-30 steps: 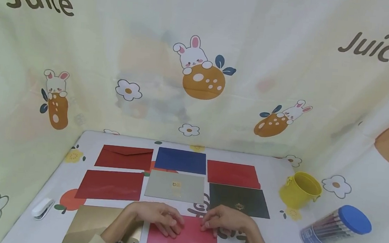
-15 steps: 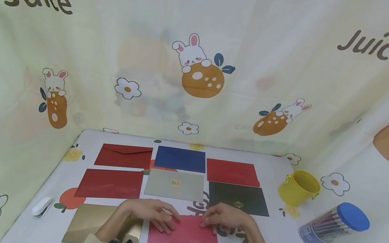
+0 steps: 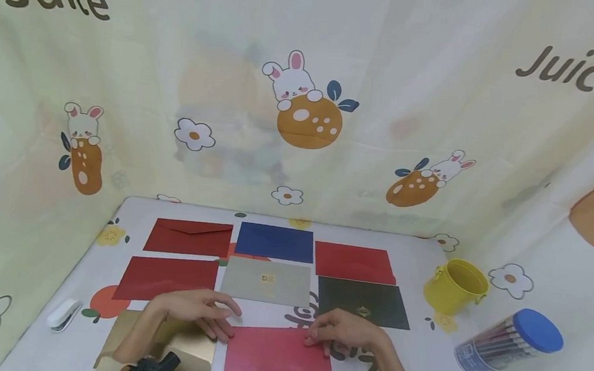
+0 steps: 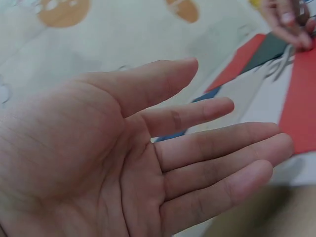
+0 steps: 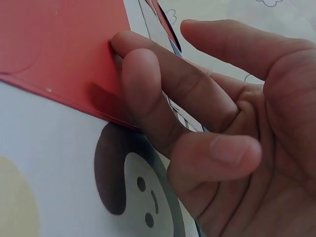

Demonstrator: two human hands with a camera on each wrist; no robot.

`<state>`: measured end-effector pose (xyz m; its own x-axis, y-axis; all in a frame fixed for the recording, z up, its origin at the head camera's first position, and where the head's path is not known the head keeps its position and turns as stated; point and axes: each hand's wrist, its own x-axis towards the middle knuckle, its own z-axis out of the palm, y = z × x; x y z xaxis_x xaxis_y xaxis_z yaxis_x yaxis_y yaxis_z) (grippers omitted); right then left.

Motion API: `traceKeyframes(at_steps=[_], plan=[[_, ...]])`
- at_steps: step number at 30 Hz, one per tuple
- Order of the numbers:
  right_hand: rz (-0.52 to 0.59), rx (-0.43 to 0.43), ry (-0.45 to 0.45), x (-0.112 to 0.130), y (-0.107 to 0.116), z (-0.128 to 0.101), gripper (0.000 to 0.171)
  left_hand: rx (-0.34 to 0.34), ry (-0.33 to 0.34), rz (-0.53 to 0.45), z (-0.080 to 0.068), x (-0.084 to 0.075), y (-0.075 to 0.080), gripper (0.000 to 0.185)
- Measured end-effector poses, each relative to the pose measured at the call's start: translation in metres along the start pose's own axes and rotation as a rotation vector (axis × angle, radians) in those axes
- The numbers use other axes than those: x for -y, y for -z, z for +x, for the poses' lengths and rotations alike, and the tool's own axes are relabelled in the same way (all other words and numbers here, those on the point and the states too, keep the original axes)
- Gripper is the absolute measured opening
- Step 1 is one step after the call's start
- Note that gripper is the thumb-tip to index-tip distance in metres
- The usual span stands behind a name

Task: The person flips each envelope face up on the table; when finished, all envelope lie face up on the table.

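Red envelope (image 3: 279, 359) flat on the bench (image 3: 422, 355), which I pin at its corner.
My right hand (image 3: 348, 332) presses curled fingertips (image 5: 129, 55) there to steady it; left hand (image 3: 196, 309) hovers open, empty.

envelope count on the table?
8, in three rows. Back: dark red envelope, blue envelope, red envelope. Middle: second dark red envelope, grey envelope, black envelope. Front: gold envelope, bright red envelope. Stacked extras wouldn't show.
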<state>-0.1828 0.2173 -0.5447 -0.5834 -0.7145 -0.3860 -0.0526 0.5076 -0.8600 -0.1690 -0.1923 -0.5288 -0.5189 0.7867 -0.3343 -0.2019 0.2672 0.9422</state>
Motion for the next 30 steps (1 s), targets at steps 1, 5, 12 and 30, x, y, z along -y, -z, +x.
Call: traceKeyframes(at_steps=[1,5,12,30], plan=[[-0.001,0.0,0.001,0.0,0.0,0.0,0.02,-0.012,-0.001,0.006,-0.006,0.001,0.004,0.038],[0.004,0.001,0.007,-0.002,-0.001,0.0,0.02,-0.066,0.039,0.026,-0.029,0.006,0.015,0.038],[0.021,0.002,0.005,-0.004,-0.001,-0.001,0.021,-0.088,0.121,0.055,-0.054,0.019,0.022,0.036],[0.025,-0.014,0.071,0.003,0.003,0.0,0.026,-0.129,0.078,0.043,-0.054,0.016,0.022,0.037]])
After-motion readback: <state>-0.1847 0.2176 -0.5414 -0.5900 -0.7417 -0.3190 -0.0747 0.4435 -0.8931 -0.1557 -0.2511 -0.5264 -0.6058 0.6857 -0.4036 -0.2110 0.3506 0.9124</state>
